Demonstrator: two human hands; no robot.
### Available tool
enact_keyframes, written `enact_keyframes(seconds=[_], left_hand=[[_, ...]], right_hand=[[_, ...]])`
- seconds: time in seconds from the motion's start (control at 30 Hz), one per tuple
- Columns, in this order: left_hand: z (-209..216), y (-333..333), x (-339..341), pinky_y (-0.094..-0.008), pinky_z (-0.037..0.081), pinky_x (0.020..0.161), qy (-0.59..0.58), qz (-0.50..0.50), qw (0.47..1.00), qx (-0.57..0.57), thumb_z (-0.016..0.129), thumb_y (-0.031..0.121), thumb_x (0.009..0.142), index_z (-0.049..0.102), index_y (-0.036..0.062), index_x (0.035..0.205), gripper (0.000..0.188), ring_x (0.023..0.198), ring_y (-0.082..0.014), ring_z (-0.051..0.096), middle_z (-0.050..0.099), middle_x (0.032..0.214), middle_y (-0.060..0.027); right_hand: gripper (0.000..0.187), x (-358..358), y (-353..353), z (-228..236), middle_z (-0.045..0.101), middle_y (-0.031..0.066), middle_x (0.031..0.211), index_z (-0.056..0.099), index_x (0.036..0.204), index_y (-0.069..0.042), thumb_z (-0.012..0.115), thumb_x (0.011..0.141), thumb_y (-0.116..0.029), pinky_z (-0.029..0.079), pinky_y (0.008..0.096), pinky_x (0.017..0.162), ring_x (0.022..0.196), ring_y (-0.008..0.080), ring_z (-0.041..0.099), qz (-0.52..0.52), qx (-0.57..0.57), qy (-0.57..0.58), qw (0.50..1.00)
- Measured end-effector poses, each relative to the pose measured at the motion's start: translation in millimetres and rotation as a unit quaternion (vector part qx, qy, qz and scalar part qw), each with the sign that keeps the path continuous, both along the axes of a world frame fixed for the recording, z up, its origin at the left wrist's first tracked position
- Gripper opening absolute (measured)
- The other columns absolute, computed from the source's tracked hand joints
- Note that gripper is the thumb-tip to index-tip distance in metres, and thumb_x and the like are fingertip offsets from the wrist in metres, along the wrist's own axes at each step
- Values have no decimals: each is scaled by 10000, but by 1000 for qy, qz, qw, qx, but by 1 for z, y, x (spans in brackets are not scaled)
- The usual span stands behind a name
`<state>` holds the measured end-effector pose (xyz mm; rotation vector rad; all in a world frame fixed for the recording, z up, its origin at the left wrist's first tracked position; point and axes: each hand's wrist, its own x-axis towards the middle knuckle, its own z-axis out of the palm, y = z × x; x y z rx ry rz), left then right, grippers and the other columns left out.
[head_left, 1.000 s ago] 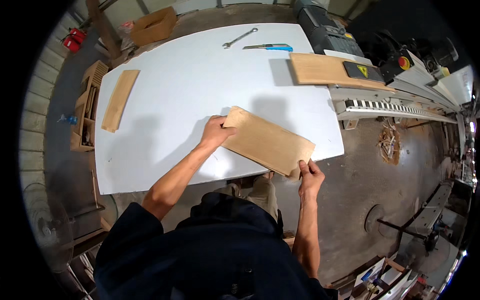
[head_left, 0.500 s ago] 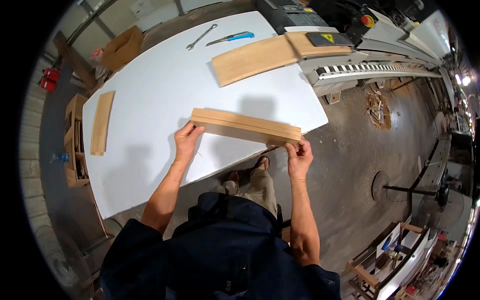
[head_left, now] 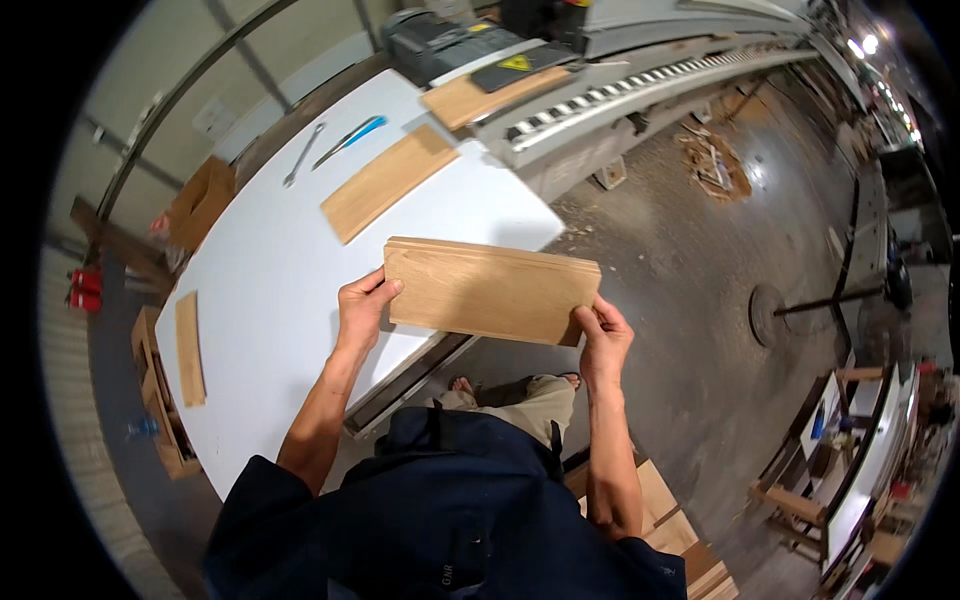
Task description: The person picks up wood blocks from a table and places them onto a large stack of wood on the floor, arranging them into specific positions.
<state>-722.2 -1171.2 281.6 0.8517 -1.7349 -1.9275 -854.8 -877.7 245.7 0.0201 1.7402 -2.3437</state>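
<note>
Both my hands hold a short stack of light wooden planks [head_left: 490,290] over the near edge of the white tabletop [head_left: 260,260]. My left hand [head_left: 362,312] pinches its left end, thumb on the broad face. At the right end, my right hand [head_left: 605,338] grips with the thumb in front. The stack's broad face is turned up toward me, its layered long edge at the far side. A single plank [head_left: 390,182] lies flat beyond it. Farther off, another plank [head_left: 485,97] sits partly beneath a dark guard on the machine. A narrow plank [head_left: 188,348] rests at the table's left edge.
A wrench [head_left: 304,156] and a blue utility knife [head_left: 349,142] lie on the far tabletop. The machine's long rail [head_left: 640,92] runs off to the right. More stacked planks [head_left: 660,500] are beside my right arm. A round stand base [head_left: 767,315] stands on the floor.
My view has turned toward the right. The held stack has tilted, so its broad face now shows. The two planks by the machine, touching before, now lie apart.
</note>
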Motion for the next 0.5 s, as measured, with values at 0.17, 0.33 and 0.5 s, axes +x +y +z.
enact_keyframes(seconds=[0.17, 0.33, 0.5], left_hand=[[33, 90, -110, -246, 507, 760, 21, -139, 990, 5, 639, -5, 801, 580, -74, 1133, 344, 828, -125, 615, 658, 991, -122], [48, 219, -219, -235, 511, 716, -9, -276, 960, 35, 649, 26, 810, 611, -58, 1097, 302, 779, -114, 616, 667, 940, -107], [49, 344, -297, -237, 505, 703, -64, -434, 898, 32, 634, 57, 826, 612, -64, 1098, 299, 785, -121, 618, 663, 946, -101]], right_hand=[[262, -27, 118, 2, 657, 105, 998, 612, 1070, 55, 618, 808, 48, 488, 255, 800, 869, 137, 621, -134, -49, -13, 990], [265, -40, 250, 13, 658, 114, 981, 615, 1054, 69, 653, 794, 40, 490, 255, 793, 850, 138, 618, -277, -72, -47, 957], [240, -26, 349, 15, 660, 119, 949, 615, 1042, 74, 646, 814, 4, 509, 256, 738, 808, 147, 623, -403, -55, -95, 909]])
